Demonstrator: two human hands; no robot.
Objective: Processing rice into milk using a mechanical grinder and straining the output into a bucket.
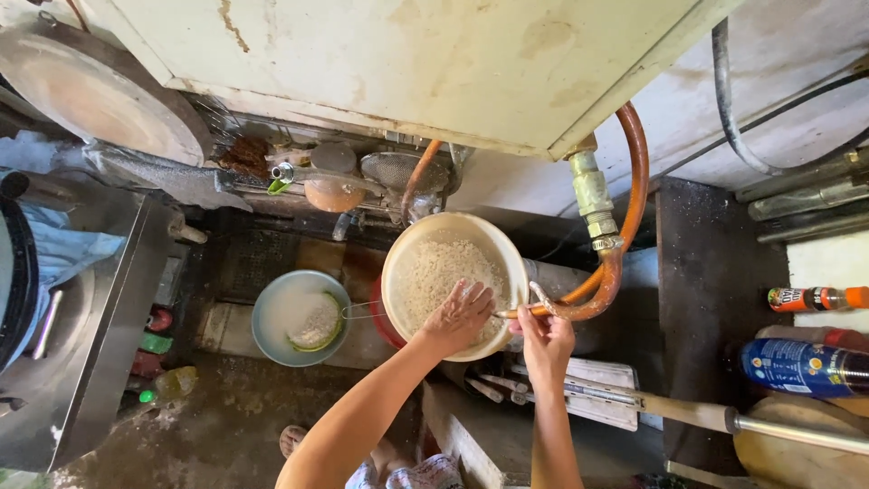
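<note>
A: Two hands at the cream bowl (398, 263) of wet rice (434, 272), centre of view, above a red basin (378, 319). Left hand (460, 312)?

B: Spread flat, fingers loose, pressing into the rice; clasping nothing.

A: Right hand (543, 337)?

B: Closed around the orange hose (606, 272) near its end, held at the bowl's rim.

A: Nearby?

B: Blue basin (272, 312) with strainer (317, 324), left of the bowl.

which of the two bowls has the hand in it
The cream bowl on the right: the left hand rests on its rice. The blue-grey bowl lower left holds a strainer, no hand.
</note>
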